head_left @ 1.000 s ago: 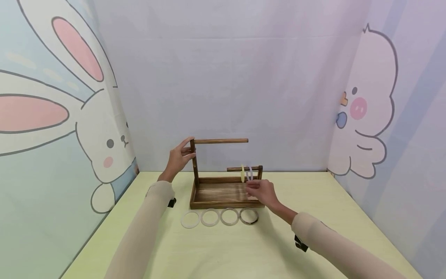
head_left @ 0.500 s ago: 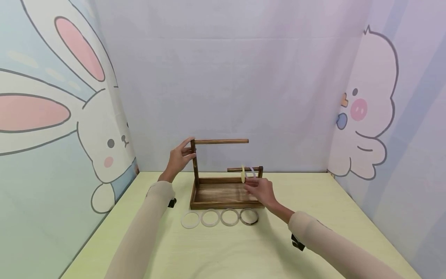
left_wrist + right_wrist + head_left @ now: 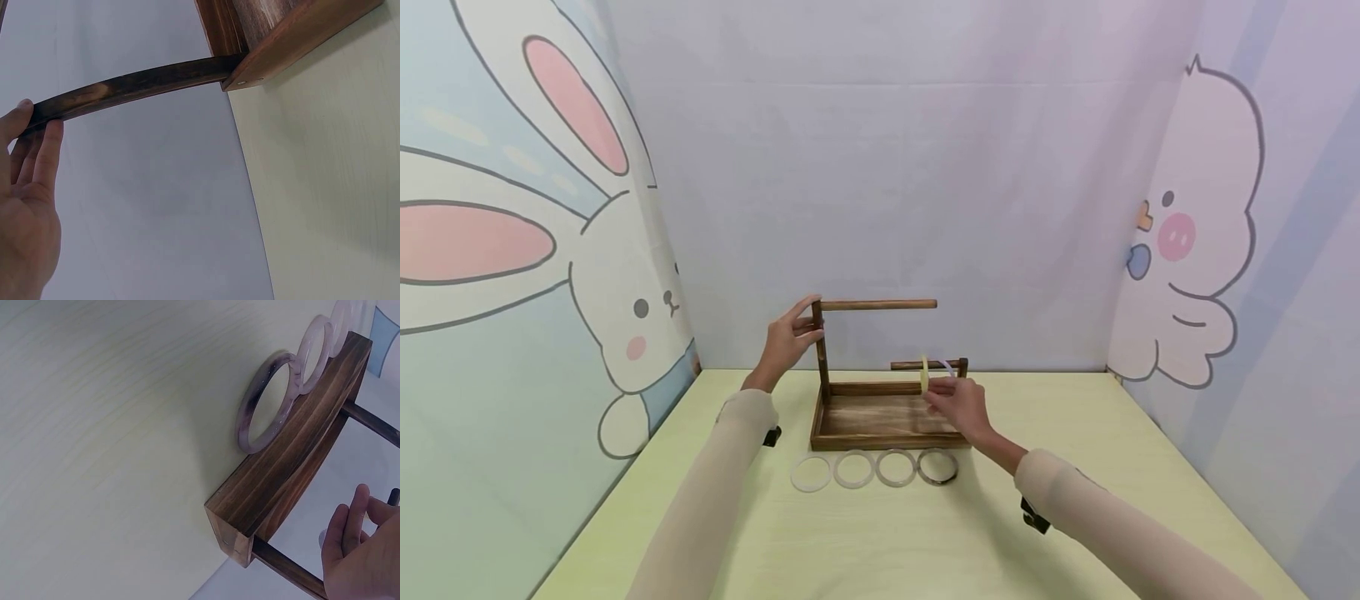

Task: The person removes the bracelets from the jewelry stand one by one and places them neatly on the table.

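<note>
A dark brown wooden rack [image 3: 891, 443] has a tray base, a tall post with an upper bar at left and a shorter post with a lower bar at right. My left hand [image 3: 784, 343] grips the top of the tall post [image 3: 125, 89], thumb and fingers on opposite sides. A yellow bangle [image 3: 924, 367] and a lavender bangle [image 3: 947, 365] hang on the lower bar. My right hand [image 3: 961, 407] has its fingertips at the yellow bangle's lower part; the lavender one is partly hidden behind it. Whether the fingers pinch a bangle is unclear, even in the right wrist view.
Several pale bangles lie in a row before the tray, among them a white one [image 3: 811, 473] at left and a dark-marked one [image 3: 248, 406] at right. Printed cloth walls [image 3: 895, 167] stand behind and beside the pale yellow table [image 3: 865, 542].
My right hand has shifted slightly left, to the yellow bangle. The lavender bangle has slid and turned rightward along the lower bar. The left hand keeps its grip.
</note>
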A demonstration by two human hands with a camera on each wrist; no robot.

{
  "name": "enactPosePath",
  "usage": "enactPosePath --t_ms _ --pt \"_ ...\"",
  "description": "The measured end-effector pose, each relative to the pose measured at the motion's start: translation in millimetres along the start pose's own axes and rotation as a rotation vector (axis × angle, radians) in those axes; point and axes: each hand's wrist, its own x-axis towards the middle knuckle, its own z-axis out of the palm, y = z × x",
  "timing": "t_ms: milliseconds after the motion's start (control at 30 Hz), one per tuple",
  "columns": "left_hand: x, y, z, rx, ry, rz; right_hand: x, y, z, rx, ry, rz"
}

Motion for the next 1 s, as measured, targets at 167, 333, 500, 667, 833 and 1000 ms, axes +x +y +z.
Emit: enactPosePath --t_ms 167,333,500,667,833,1000 --pt "0.5 -0.5 1.0 0.002 0.007 0.009 1.7 -0.7 0.4 -0.007 0.001 -0.005" --pt "1.1 -0.4 1.9 0.010 0.007 0.023 1.4 -1.2 0.9 0.046 -0.010 0.008" --pt "1.3 -1.0 2.1 0.020 0.012 0.016 1.8 0.9 2.5 0.093 -0.025 0.013" --pt "1.0 0.0 1.8 0.029 0.011 0.023 1.8 3.3 3.2 0.090 -0.018 0.025" --pt "1.0 1.4 1.1 0.030 0.007 0.006 2.1 4.8 3.5 0.093 -0.007 0.027" --pt "0.7 0.6 0.3 0.028 0.002 -0.004 2.2 5.6 4.1 0.110 -0.003 0.035"
